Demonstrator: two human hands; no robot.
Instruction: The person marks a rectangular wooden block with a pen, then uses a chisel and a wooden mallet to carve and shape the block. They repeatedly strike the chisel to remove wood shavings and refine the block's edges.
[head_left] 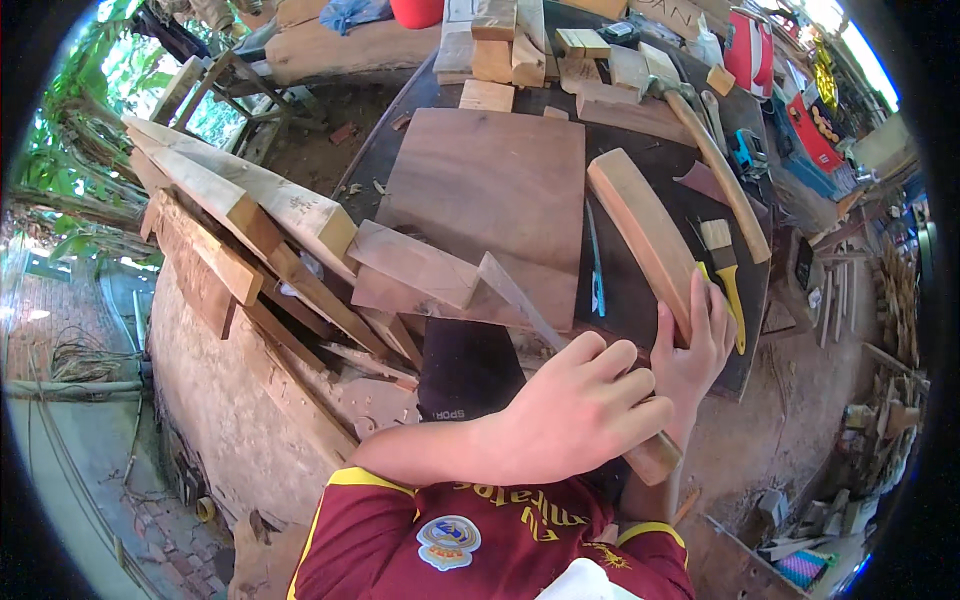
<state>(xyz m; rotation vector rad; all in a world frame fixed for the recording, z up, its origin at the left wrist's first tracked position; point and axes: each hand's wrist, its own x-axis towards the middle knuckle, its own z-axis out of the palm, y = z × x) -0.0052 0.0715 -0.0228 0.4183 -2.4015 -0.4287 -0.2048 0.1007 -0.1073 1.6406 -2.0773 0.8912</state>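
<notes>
My left hand (585, 400) is wrapped round a chisel (522, 305) with a long flat blade. The blade points up and left over the edge of a wooden board, and the wooden handle's end sticks out below my fist. My right hand (695, 330) grips the near end of a long squared wood block (640, 225), fingers on its right side and thumb on its left. The block slants away across the dark table. Just right of that hand lies a paintbrush (728, 285) with a yellow handle. A thin blue pen-like tool (597, 260) lies left of the block.
A square brown board (485, 190) lies on the dark table (390, 140), with a short wood piece (415, 262) on its near left part. A hammer (715, 165) and blue tape measure (748, 150) lie right. Wood blocks (495, 60) are stacked behind; long planks (250, 205) lean left.
</notes>
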